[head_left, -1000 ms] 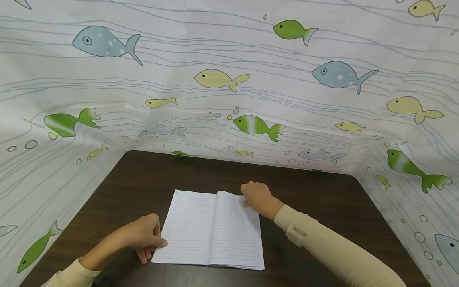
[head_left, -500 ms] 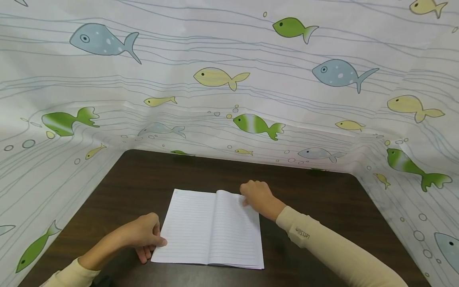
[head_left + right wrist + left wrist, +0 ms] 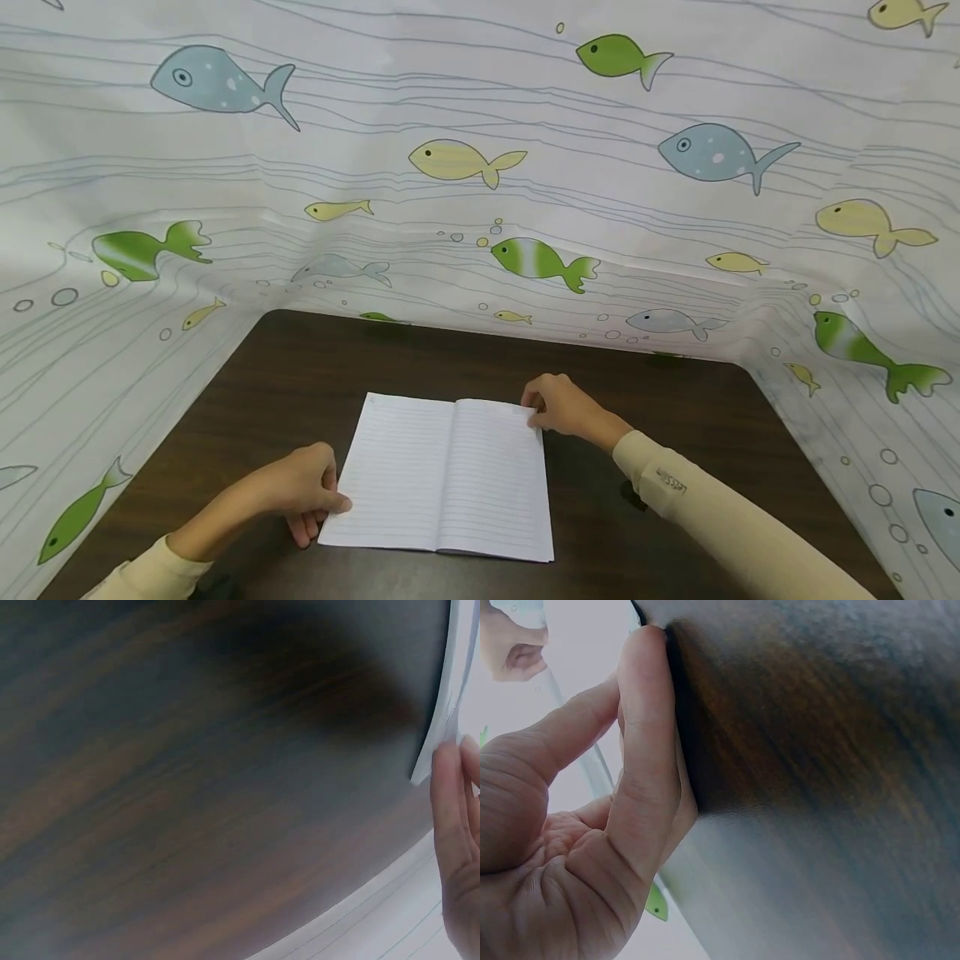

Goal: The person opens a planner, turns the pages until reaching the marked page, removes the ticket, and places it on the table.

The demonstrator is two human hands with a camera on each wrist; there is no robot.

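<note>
An open notebook (image 3: 397, 475) with blank lined pages lies flat on the dark wooden table. My left hand (image 3: 303, 483) pinches its lower left edge, thumb on top of the page; the left wrist view shows thumb and fingertips meeting at that edge. At the upper right corner, my right hand (image 3: 566, 407) pinches the edge of the right-hand pages (image 3: 495, 483). In the right wrist view the fingers (image 3: 450, 810) touch the corner, where the sheets (image 3: 457, 675) part slightly. How many sheets lie between those fingers, I cannot tell.
The table (image 3: 322, 350) has dark brown wood grain. A white sheet printed with fish (image 3: 450, 108) hangs behind it and along both sides. Beneath the right sleeve (image 3: 697, 492) shows a small dark object (image 3: 632, 494).
My right hand has shifted right, from over the right page's top to its outer corner, and its thumb now shows at the edge. The right page lies flatter. The left hand stays put.
</note>
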